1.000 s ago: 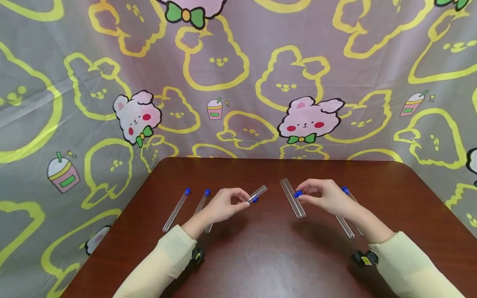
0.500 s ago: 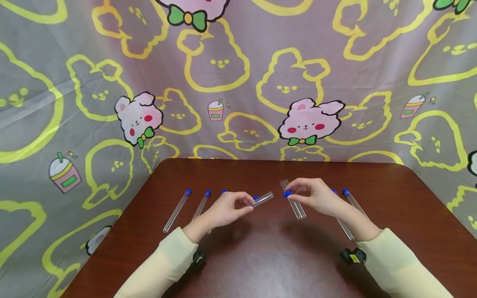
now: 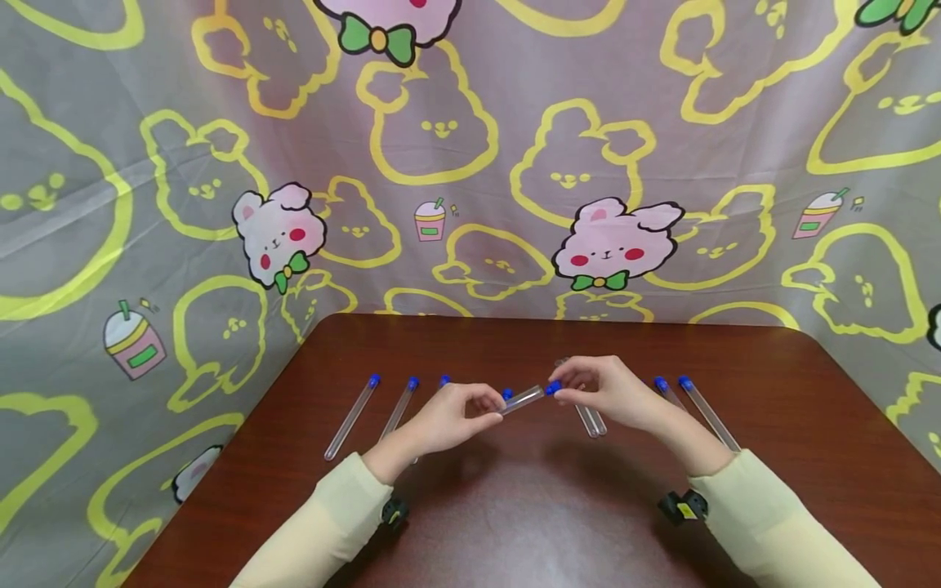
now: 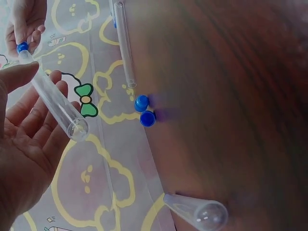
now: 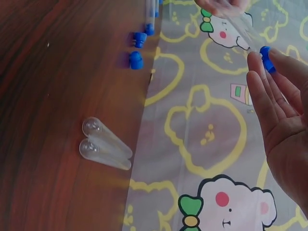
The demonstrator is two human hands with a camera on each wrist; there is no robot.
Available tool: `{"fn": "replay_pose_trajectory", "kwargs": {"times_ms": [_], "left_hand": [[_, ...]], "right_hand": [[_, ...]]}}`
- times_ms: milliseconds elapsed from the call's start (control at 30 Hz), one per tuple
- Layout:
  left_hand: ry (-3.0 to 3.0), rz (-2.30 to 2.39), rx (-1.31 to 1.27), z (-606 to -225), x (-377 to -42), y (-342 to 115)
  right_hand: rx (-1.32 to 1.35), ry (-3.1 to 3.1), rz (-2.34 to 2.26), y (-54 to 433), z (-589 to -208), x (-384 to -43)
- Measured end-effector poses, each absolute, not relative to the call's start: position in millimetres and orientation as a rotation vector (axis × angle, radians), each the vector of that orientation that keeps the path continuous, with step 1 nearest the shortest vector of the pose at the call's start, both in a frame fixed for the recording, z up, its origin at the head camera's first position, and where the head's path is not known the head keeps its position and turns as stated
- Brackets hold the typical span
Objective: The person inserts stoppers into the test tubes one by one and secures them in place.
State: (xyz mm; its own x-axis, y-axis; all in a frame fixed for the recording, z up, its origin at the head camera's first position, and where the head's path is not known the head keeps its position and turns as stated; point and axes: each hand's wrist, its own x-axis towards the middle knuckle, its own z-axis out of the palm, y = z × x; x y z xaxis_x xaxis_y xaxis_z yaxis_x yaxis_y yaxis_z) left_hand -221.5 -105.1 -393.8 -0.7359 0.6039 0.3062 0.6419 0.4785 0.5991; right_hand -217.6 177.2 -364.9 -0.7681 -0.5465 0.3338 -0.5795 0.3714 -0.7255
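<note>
My left hand (image 3: 447, 418) pinches a clear test tube (image 3: 524, 399) between thumb and fingers, its open mouth tilted up to the right. Opposite it, my right hand (image 3: 613, 394) grips a blue cap (image 3: 554, 388) between thumb and fingertips, right at the tube's mouth. In the left wrist view the rounded end of this tube (image 4: 55, 101) points toward the camera, with the cap (image 4: 22, 47) at its far end. Two loose blue caps (image 5: 136, 60) lie on the table, close together. Near the right hand, two uncapped tubes (image 5: 96, 139) lie side by side, partly hidden by it in the head view.
Three blue-capped tubes (image 3: 353, 416) lie on the left of the brown table (image 3: 500, 523), some partly behind the left arm. On the right are two more capped tubes (image 3: 709, 412), partly covered by the right arm. A cartoon-patterned curtain (image 3: 500, 204) stands behind the table.
The right hand has moved left with the blue cap, up to the tube's mouth. The left hand has shifted slightly right and turned the tube flatter, toward the cap.
</note>
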Motion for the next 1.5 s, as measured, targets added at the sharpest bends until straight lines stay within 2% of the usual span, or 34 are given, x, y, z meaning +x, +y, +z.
{"fn": "replay_pose_trajectory", "kwargs": {"times_ms": [867, 1500], "left_hand": [[-2.498, -1.064, -1.261, -406, -213, -102], [-2.253, -1.191, -1.401, -407, -216, -98]], "right_hand": [[1.154, -2.548, 1.728, 169, -379, -221], [1.094, -2.456, 1.877, 173, -370, -223]]}}
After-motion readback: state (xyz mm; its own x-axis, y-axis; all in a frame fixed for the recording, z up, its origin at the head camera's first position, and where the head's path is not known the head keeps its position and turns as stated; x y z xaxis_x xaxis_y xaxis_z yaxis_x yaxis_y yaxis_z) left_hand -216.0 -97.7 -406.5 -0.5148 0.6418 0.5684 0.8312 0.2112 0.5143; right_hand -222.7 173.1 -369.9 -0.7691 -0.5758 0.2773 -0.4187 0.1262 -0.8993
